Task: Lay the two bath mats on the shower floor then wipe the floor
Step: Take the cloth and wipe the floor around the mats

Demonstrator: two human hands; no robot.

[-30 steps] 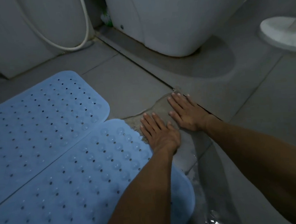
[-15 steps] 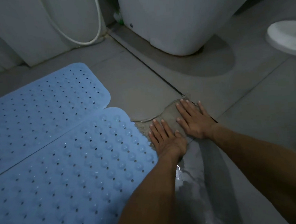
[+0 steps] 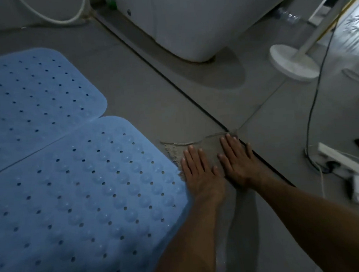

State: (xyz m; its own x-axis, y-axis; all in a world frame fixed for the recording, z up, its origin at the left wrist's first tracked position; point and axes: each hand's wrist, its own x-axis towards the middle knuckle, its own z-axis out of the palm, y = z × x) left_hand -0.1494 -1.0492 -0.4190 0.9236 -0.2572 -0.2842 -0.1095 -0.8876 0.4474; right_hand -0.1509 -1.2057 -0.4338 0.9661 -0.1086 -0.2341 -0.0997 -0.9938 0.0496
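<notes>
Two blue bath mats lie flat side by side on the floor (image 3: 141,91): far mat (image 3: 33,99), near mat (image 3: 76,196). Both hands press a grey cloth (image 3: 209,150) flat, fingers straight: left hand (image 3: 200,176) just beside the near mat's right edge, right hand (image 3: 238,163) at the dark floor joint. Versus a second ago the hands sit about the same on the cloth; mostly the view shifted. Mats look done, wiping underway. Toilet base (image 3: 198,24) far; fan stand (image 3: 292,62) right.

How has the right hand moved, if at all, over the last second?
Yes. The right hand slid back toward the person: the tile-joint crossing, earlier at its wrist, now meets its fingertips.
</notes>
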